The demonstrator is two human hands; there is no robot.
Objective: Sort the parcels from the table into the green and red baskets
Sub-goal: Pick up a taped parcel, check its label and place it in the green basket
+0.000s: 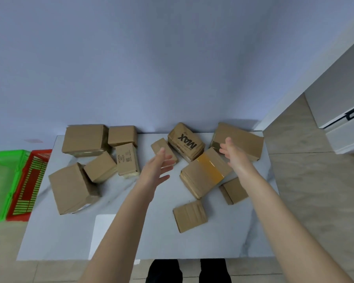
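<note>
Several brown cardboard parcels lie scattered on the white table (131, 231). My left hand (158, 167) is stretched out with straight fingers over a small flat parcel (160, 147), holding nothing. My right hand (232, 153) is open too, above a parcel with a yellow tape band (206, 172). Between my hands, further back, lies a box printed MAX (185, 140). The green basket (2, 180) and the red basket (30, 184) stand on the floor left of the table.
A large box (72, 186) and more parcels, one marked MYFA (127, 159), crowd the table's left side. A flat parcel (189, 215) lies nearer me. A wall runs behind the table; white furniture (339, 119) stands at the right.
</note>
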